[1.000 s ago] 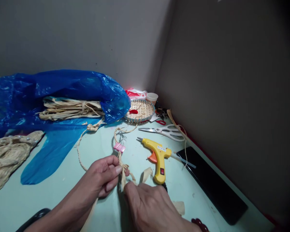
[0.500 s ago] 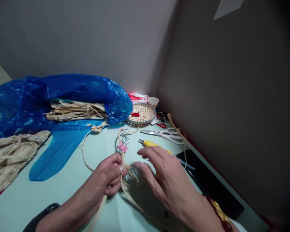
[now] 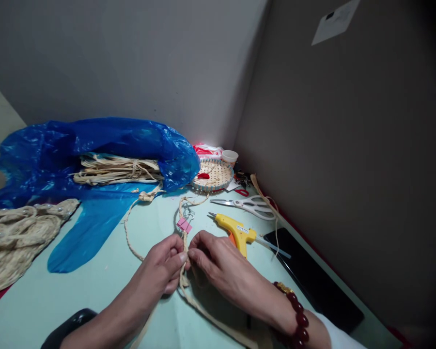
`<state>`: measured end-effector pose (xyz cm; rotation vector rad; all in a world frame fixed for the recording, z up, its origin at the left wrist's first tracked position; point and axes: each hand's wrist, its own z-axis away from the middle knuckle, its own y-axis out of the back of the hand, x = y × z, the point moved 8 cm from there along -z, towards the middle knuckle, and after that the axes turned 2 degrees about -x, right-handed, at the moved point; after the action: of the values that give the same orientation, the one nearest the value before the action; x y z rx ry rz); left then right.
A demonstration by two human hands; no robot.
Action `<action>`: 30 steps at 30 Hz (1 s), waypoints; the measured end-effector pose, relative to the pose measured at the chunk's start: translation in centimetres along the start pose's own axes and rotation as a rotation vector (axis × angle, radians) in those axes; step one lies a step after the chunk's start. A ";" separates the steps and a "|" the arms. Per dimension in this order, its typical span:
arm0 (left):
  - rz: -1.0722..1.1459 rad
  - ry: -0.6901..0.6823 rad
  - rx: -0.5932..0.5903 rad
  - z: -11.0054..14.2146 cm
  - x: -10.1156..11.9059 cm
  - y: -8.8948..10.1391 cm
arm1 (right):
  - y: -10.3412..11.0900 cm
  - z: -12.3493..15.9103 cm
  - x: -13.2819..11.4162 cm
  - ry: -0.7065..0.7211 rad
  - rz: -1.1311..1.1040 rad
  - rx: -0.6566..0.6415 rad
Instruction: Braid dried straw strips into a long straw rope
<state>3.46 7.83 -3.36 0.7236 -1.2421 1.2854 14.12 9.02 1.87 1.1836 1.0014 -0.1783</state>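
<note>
A braided cord of pale plant fibre [image 3: 185, 242] runs down between my hands, with a pink binder clip [image 3: 184, 224] fixed on it just above them. My left hand [image 3: 167, 264] is closed on the braid, thumb on top. From the other side my right hand [image 3: 218, 259] pinches at the same spot; its thumb and forefinger close on a fibre strand beside the braid. Loose strands [image 3: 203, 310] trail from the braid toward the front edge. A thinner braided cord [image 3: 128, 232] curves across the table left of the clip.
Right of my hands lie a yellow glue gun [image 3: 236, 229], white-handled scissors [image 3: 250, 206] and a black tablet-like slab [image 3: 312, 276]. Behind stand a woven basket [image 3: 221, 182] and a cup [image 3: 230, 156]. Left are a blue plastic bag [image 3: 105, 133], a fibre bundle [image 3: 116, 169] and a braided piece [image 3: 22, 237].
My right hand has moved left and down from above the glue gun to the braid, its fingers now pinched. The glue gun shows more fully. My left hand keeps its hold.
</note>
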 end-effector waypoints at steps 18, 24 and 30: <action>-0.045 -0.011 0.039 -0.3 -0.6 0.2 | -0.1 0.7 -1.2 0.124 0.201 0.032; -0.109 -0.012 0.050 -0.1 -0.3 0.2 | 0.3 0.0 -1.2 0.203 0.386 0.127; -0.453 -0.114 0.220 0.8 1.7 0.8 | -0.2 1.2 -1.8 0.278 0.472 0.318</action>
<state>2.25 7.77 -1.70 1.1758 -0.9579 1.0208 13.62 7.23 3.04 1.7376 0.9229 0.2150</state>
